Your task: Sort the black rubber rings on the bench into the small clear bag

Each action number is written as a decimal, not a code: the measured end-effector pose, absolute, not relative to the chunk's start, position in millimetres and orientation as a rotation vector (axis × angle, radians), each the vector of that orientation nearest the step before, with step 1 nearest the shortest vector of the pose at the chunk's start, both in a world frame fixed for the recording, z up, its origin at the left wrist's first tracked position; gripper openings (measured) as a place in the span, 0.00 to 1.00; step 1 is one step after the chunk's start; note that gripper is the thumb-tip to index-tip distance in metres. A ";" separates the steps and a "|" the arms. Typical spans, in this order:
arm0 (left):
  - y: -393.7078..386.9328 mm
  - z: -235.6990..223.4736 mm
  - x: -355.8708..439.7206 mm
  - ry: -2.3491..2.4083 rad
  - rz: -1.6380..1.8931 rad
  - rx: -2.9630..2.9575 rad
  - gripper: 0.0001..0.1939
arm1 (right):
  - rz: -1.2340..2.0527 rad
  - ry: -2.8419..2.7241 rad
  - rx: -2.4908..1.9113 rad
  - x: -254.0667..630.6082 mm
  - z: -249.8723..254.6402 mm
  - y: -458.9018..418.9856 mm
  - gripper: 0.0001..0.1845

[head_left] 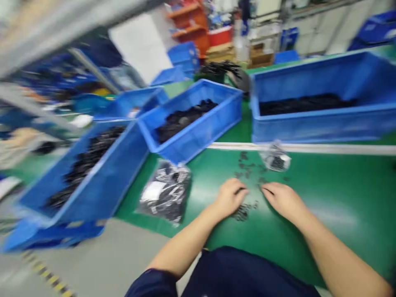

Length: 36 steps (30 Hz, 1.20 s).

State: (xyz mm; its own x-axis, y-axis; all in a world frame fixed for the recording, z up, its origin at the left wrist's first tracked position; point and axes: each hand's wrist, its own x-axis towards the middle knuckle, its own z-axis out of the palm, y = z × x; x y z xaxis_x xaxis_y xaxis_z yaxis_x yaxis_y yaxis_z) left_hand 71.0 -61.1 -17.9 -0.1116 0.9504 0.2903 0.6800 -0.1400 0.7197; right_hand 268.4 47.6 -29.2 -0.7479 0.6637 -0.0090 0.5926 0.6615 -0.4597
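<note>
Over the green tabletop [340, 198], my left hand [230, 197] is closed in a pinch on a small dark part [239, 190]. My right hand [284, 200] has thumb and forefinger pinched together at a dark sliver [267, 191], too blurred to name. Between and beyond my hands lie scattered small black ring-like pieces [244, 165]. A tight cluster of similar pieces [241, 213] sits just below my left hand. Past my right hand rests a small clear plastic bag [276, 157] with dark pieces in it.
Left of my hands lies a larger clear bag [168, 192] of black parts with a white label. Blue bins of black parts stand at the far left [102, 181], behind the bag [192, 136] and at the back right [315, 128]. A white strip [340, 148] crosses the table.
</note>
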 end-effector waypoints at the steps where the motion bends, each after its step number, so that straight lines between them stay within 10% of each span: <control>1: -63.2 -18.1 68.7 1.820 1.156 1.743 0.08 | 0.687 -2.723 -1.076 263.6 -22.4 47.6 0.18; 31: -35.3 -34.6 37.1 1.703 1.126 2.064 0.12 | 0.476 -2.630 -1.577 273.1 16.4 54.3 0.14; 36: -11.3 -42.1 42.0 1.578 1.159 2.296 0.14 | 0.725 -2.615 -1.690 298.3 25.6 71.5 0.35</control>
